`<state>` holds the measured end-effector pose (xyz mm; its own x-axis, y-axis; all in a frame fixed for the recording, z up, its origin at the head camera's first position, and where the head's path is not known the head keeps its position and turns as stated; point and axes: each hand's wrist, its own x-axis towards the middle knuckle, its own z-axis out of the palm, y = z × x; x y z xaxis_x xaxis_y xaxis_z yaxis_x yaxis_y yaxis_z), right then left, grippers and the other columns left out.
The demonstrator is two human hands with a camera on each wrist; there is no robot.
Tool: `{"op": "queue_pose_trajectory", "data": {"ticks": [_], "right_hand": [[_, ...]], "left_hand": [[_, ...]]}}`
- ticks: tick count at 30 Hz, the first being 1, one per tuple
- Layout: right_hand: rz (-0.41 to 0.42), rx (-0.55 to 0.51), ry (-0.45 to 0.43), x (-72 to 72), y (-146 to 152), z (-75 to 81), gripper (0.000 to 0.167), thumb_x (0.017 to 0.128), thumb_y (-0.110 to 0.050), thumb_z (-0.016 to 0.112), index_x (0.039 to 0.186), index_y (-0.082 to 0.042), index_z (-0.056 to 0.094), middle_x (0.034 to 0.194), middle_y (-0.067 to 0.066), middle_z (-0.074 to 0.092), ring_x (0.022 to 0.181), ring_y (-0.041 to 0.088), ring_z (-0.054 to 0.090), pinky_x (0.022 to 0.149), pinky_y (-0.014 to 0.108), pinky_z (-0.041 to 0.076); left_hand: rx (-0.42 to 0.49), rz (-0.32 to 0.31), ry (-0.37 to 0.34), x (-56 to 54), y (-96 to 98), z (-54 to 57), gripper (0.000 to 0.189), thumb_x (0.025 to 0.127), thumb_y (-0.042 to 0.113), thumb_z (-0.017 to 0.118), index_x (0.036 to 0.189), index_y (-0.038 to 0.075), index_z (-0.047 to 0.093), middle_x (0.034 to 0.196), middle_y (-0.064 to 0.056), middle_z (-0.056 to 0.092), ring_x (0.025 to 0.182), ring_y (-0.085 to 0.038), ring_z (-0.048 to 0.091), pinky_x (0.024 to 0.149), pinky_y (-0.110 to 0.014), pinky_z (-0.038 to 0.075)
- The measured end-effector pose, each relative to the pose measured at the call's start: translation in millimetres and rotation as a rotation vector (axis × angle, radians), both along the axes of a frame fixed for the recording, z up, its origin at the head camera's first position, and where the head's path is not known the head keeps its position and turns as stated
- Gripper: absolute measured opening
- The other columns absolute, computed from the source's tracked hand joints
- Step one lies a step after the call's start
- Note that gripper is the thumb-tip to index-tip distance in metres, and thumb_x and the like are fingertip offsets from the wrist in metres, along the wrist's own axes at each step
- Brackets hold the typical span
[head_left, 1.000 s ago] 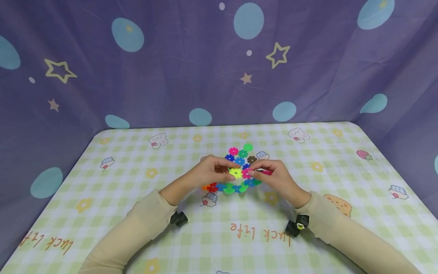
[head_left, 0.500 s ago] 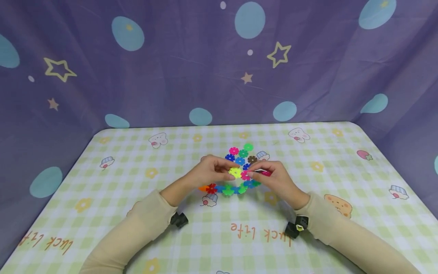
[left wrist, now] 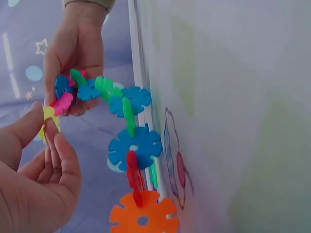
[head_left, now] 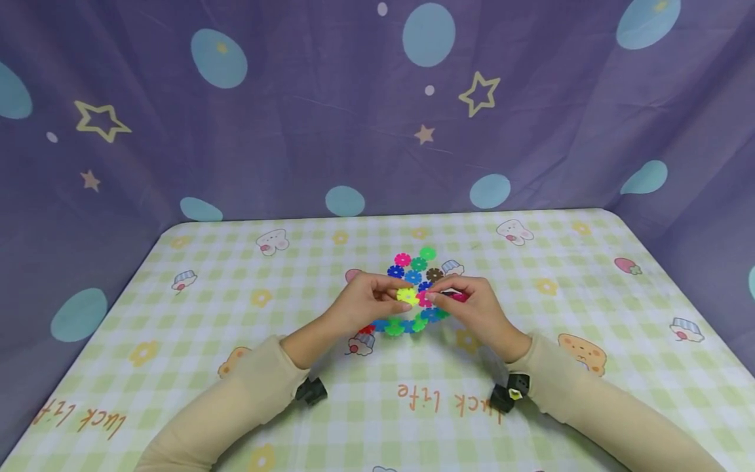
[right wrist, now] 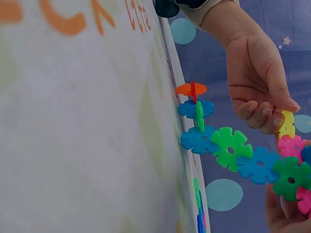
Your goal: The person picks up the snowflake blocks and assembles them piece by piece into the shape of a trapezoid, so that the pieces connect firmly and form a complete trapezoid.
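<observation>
My left hand (head_left: pixel 366 301) pinches a yellow snowflake disc (head_left: pixel 407 297), a flat toy piece with notched edges, between thumb and fingers. Facing it, my right hand (head_left: pixel 474 305) grips a pink snowflake disc (head_left: pixel 423 299) that meets the yellow one edge to edge. From the right hand a chain of interlocked discs curves away below both hands. Blue discs (left wrist: pixel 119 150) and green discs (right wrist: pixel 223 145) alternate along it, then a red disc (left wrist: pixel 133 170) and an orange disc (left wrist: pixel 124 213) end it. In the head view the left hand covers the orange end.
Beyond the hands, several loose-looking discs lie on the checked tablecloth (head_left: pixel 330 419), among them a pink one (head_left: pixel 402 260), a light green one (head_left: pixel 427 253) and a brown one (head_left: pixel 434 275). A purple patterned curtain (head_left: pixel 265 151) closes off the table's back and sides.
My left hand has shifted slightly right, bringing the yellow disc a touch closer to the pink one. The chain's orange end has gone out of sight behind it. The right hand stays nearly still.
</observation>
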<state>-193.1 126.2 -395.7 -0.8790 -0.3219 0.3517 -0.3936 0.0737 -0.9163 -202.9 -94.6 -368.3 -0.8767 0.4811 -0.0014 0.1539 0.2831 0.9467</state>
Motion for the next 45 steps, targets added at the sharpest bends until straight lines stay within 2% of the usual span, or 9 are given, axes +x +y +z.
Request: {"op": "queue_pose_trajectory", "data": {"ticks": [4,8,11,15,23,31,39,42,45], "right_hand": [[0.005,-0.01,0.015,0.7,0.1,0.0,0.007,0.087,-0.001,0.066,0.09,0.001,0.071,0.09,0.012,0.068,0.082,0.015,0.062,0.067,0.025,0.053],[0.026,-0.011,0.006,0.8,-0.6,0.4,0.008,0.088,-0.002,0.065,0.088,0.004,0.069,0.087,0.004,0.066,0.08,0.015,0.06,0.066,0.024,0.051],[0.042,-0.022,-0.004,0.2,-1.4,-0.9,0.008,0.089,-0.003,0.063,0.086,0.003,0.067,0.086,0.006,0.065,0.081,0.016,0.059,0.069,0.025,0.052],[0.058,-0.041,-0.023,-0.2,-1.3,-2.5,0.008,0.089,-0.002,0.063,0.085,0.003,0.066,0.087,0.008,0.064,0.083,0.017,0.059,0.071,0.026,0.053],[0.087,-0.071,-0.021,-0.6,-0.6,-2.5,0.007,0.089,-0.003,0.063,0.084,0.0,0.067,0.086,0.014,0.063,0.082,0.017,0.059,0.072,0.025,0.052],[0.09,-0.08,-0.028,-0.4,-0.9,-1.9,0.007,0.09,-0.004,0.062,0.084,-0.002,0.066,0.087,0.013,0.063,0.082,0.019,0.059,0.072,0.027,0.052],[0.109,-0.065,-0.007,-0.4,-1.9,2.8,0.008,0.09,-0.004,0.062,0.083,-0.003,0.066,0.086,0.014,0.063,0.082,0.021,0.058,0.073,0.028,0.051],[0.113,-0.039,-0.022,-1.1,-1.2,1.9,0.008,0.09,-0.005,0.063,0.083,-0.003,0.067,0.086,0.014,0.063,0.082,0.022,0.058,0.072,0.028,0.052],[0.108,-0.004,-0.038,-2.6,1.4,-0.4,0.007,0.089,-0.005,0.063,0.084,-0.003,0.067,0.088,0.013,0.064,0.084,0.021,0.059,0.075,0.029,0.051]], "left_hand": [[0.009,0.041,0.0,2.0,2.9,-1.6,0.032,0.078,0.01,0.077,0.107,-0.002,0.069,0.083,-0.006,0.066,0.068,-0.013,0.059,0.062,-0.024,0.052],[0.004,0.077,-0.015,2.0,4.7,-3.3,0.031,0.075,0.008,0.079,0.103,-0.002,0.07,0.084,-0.007,0.067,0.071,-0.013,0.061,0.064,-0.026,0.054],[-0.008,0.112,-0.041,2.2,5.8,-2.5,0.032,0.073,0.009,0.081,0.102,0.0,0.071,0.084,-0.007,0.067,0.073,-0.013,0.061,0.065,-0.026,0.053],[-0.007,0.126,-0.062,2.5,6.0,-1.4,0.033,0.072,0.008,0.081,0.102,-0.001,0.071,0.084,-0.006,0.066,0.074,-0.013,0.06,0.066,-0.025,0.052],[0.021,0.127,-0.134,0.2,7.0,-1.8,0.033,0.071,0.005,0.081,0.102,0.001,0.072,0.082,-0.004,0.065,0.076,-0.014,0.058,0.063,-0.022,0.05],[0.041,0.134,-0.185,-1.5,7.8,-2.2,0.034,0.072,0.003,0.081,0.104,0.001,0.071,0.082,-0.004,0.063,0.077,-0.014,0.057,0.064,-0.021,0.049],[0.071,0.106,-0.176,-0.7,8.7,-2.8,0.034,0.072,0.001,0.079,0.104,-0.002,0.07,0.077,-0.002,0.063,0.071,-0.012,0.056,0.06,-0.02,0.049],[0.051,0.086,-0.161,-1.1,7.3,-2.4,0.033,0.072,0.003,0.08,0.103,0.0,0.07,0.077,-0.003,0.064,0.07,-0.012,0.056,0.06,-0.02,0.049],[0.001,0.029,-0.112,-3.3,4.5,-1.1,0.033,0.074,0.008,0.08,0.104,0.001,0.071,0.082,-0.005,0.067,0.073,-0.014,0.06,0.063,-0.024,0.052]]}}
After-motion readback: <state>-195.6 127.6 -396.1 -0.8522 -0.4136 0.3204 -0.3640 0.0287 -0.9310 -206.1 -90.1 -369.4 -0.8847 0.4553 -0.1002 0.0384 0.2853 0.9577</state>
